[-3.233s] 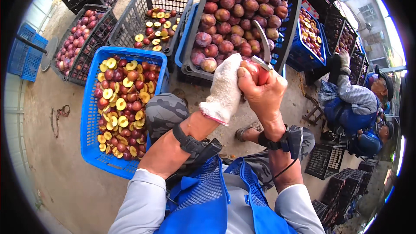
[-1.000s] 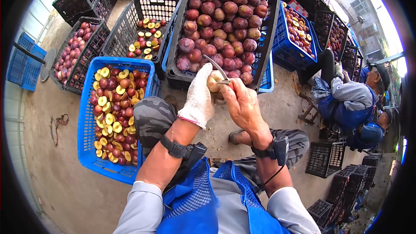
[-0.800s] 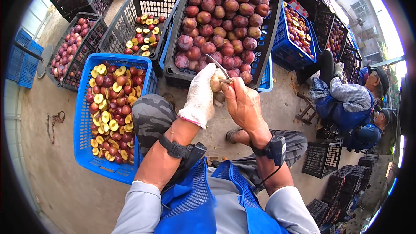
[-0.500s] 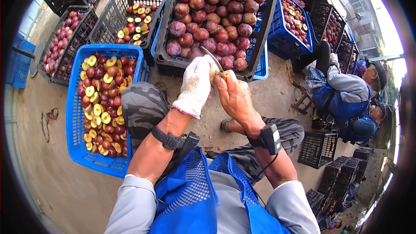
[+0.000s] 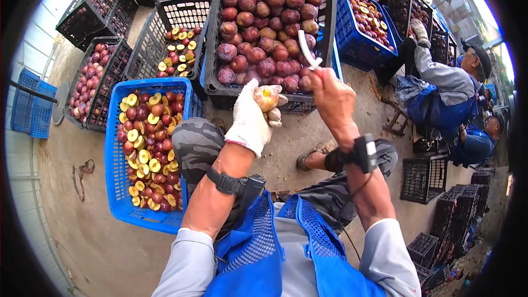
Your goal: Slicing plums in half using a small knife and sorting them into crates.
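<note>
My left hand (image 5: 250,118), in a white cloth glove, holds a cut plum (image 5: 266,98) with its yellow flesh facing up. My right hand (image 5: 333,96), bare, grips a small curved knife (image 5: 308,50) with the blade pointing up and away from the fruit. Both hands hover above my knees, just in front of a black crate (image 5: 215,80) full of whole dark-red plums (image 5: 264,28). A blue crate (image 5: 115,176) of halved plums sits at my left knee.
Black crates with whole and halved plums (image 5: 176,50) stand at the back left. A blue crate of halves (image 5: 366,19) is at the back right. Two seated people in blue (image 5: 445,91) work at the right, near empty black crates (image 5: 423,179). The floor is concrete.
The hands were together, knife in the plum. Now they have drawn apart: the right hand lifted the knife up and right, and the left holds the opened fruit.
</note>
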{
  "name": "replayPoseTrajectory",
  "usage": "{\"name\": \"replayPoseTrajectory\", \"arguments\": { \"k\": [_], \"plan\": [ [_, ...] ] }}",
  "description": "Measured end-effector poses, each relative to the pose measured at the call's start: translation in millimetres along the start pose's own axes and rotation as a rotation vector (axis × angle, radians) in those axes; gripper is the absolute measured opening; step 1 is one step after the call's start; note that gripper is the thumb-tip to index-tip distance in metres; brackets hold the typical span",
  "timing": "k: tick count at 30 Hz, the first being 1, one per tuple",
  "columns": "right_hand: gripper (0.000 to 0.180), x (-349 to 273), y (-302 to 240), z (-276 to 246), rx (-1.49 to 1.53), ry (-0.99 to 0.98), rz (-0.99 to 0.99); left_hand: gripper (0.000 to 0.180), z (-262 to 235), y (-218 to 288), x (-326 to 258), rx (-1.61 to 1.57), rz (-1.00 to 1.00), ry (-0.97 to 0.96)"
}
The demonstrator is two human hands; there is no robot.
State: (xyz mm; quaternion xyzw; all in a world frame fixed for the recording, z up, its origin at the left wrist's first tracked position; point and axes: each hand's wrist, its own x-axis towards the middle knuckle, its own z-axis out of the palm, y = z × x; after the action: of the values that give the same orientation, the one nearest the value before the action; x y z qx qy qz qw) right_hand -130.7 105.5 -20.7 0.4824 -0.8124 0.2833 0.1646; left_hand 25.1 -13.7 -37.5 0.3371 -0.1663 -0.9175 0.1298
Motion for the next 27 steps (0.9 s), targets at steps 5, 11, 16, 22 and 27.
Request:
{"name": "replayPoseTrajectory", "arguments": {
  "k": [5, 11, 16, 22, 27],
  "plan": [
    [0.024, -40.6, -49.8, -27.7, 0.825, -0.541, 0.485, 0.065, -14.4, 5.5, 16.9, -0.228, 0.085, -0.126],
    [0.021, -57.1, -63.2, -6.2, 0.5, -0.433, 0.176, 0.071, -16.8, -3.6, 20.1, -0.168, 0.119, -0.117],
    [0.02, -60.0, -66.5, 6.5, 0.384, -0.383, 0.137, 0.069, -6.5, -1.0, 17.6, -0.188, 0.114, 0.001],
    [0.019, -75.7, -74.3, 38.4, 0.284, -0.194, 0.155, 0.072, 3.3, -2.2, 20.4, 0.002, 0.281, -0.021],
    [0.022, -67.9, -70.4, 32.0, 0.564, -0.151, 0.35, 0.068, 3.5, -9.9, 15.4, -0.148, 0.177, -0.232]
  ]
}}
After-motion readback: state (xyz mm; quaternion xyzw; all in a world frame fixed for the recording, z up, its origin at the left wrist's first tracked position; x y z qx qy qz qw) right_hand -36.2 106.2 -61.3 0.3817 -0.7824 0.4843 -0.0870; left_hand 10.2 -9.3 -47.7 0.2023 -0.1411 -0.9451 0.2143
